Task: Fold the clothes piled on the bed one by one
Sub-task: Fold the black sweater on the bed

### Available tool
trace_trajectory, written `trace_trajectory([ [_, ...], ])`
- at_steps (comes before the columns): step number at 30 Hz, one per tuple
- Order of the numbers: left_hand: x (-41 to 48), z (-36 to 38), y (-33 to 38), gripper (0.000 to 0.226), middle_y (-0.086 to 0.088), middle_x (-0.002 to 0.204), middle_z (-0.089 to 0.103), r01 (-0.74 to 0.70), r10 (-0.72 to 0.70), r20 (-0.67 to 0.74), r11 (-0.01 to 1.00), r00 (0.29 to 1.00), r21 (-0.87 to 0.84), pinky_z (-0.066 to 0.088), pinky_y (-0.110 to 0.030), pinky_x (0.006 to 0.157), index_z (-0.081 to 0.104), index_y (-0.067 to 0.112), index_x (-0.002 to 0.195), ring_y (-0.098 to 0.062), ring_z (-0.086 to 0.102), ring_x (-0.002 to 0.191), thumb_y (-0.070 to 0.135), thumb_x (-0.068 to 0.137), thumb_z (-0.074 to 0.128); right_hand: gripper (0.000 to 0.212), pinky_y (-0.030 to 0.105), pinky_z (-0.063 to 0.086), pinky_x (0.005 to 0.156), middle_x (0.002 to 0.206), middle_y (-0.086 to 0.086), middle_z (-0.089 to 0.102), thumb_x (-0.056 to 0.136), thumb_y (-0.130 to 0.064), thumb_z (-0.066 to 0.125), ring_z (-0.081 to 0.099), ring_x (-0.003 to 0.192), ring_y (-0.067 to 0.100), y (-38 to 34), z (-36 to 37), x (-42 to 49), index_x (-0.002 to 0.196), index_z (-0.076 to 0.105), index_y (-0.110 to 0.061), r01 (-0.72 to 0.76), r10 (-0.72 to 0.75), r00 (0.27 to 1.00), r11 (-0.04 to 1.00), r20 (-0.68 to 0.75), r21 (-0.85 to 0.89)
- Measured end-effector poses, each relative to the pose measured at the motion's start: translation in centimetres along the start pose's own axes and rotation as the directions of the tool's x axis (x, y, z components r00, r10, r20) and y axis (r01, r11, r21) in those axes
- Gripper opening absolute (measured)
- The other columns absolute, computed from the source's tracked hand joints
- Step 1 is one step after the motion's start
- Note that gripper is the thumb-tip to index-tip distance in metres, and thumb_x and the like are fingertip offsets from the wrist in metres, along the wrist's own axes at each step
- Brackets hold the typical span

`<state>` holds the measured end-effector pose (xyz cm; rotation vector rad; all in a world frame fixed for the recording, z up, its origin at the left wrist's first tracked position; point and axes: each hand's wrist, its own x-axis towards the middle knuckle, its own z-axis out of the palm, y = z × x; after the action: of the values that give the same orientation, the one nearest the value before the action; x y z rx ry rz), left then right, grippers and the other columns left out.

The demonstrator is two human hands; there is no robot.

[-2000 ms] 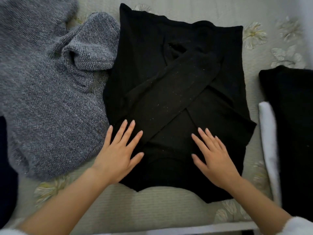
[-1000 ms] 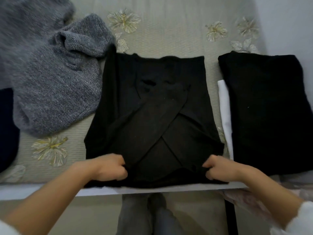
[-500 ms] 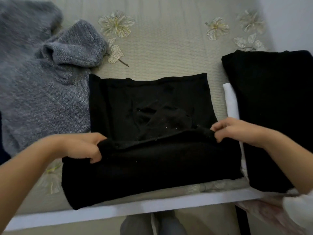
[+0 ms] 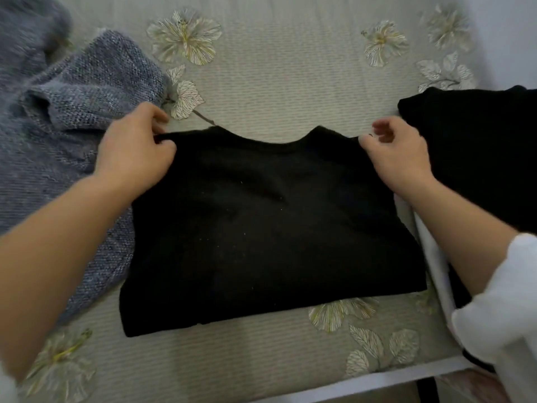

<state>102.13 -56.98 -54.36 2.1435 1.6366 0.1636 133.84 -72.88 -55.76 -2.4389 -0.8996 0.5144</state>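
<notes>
Pinching the far left corner of the folded black sweater point(image 4: 273, 228) with the left hand point(image 4: 136, 152), fingers curled. Touching the far right corner with the thumb of the right hand point(image 4: 401, 155), fingers curled up above the cloth; hard to tell if pinching. Black sweater flat on the flowery bed point(image 4: 290, 91), between both hands. Left of the left hand, a grey knit sweater point(image 4: 72, 112). Right of the right hand, another black garment point(image 4: 479, 146).

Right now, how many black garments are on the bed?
2. One folded top in the middle; one black pile at the right edge, partly cut off. More may be hidden beneath it.
</notes>
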Motion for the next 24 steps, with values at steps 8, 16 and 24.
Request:
trace_trajectory([
  [8,-14.3,9.9,0.7,0.057,-0.009,0.161,0.003,-0.275,0.267,0.129,0.961,0.955,0.045,0.001,-0.042,0.118,0.021,0.026,0.151,-0.025,-0.005,0.148,0.042,0.097,0.029,0.06,0.04,0.009,0.119,0.157,0.002,0.026,0.092,-0.042,0.041,0.016,0.147,0.017,3.1,6.3,-14.0,0.147,0.037,-0.019,0.525,-0.45,0.835,0.823,0.317,-0.216],
  [16,-16.7,12.9,-2.6,0.061,-0.006,0.158,-0.016,-0.07,0.023,0.203,0.972,0.979,0.224,-0.008,-0.041,0.117,0.0,0.032,0.152,-0.018,-0.023,0.144,0.054,0.095,0.009,0.06,0.037,-0.003,0.119,0.161,-0.004,0.003,0.097,-0.054,0.019,-0.005,0.148,0.014,9.7,5.6,-13.4,0.152,0.004,-0.036,0.34,-0.206,0.926,0.82,0.317,-0.461],
  [24,-17.4,13.7,2.5,0.062,-0.004,0.155,-0.026,-0.019,0.011,0.165,0.999,0.986,0.048,-0.013,-0.04,0.117,-0.005,0.024,0.153,-0.015,-0.029,0.141,0.051,0.099,0.01,0.054,0.045,0.012,0.113,0.155,0.005,0.028,0.093,-0.03,0.052,0.021,0.143,0.022,9.7,2.3,-11.4,0.144,0.037,-0.02,0.17,-0.147,0.985,0.913,0.089,-0.372],
])
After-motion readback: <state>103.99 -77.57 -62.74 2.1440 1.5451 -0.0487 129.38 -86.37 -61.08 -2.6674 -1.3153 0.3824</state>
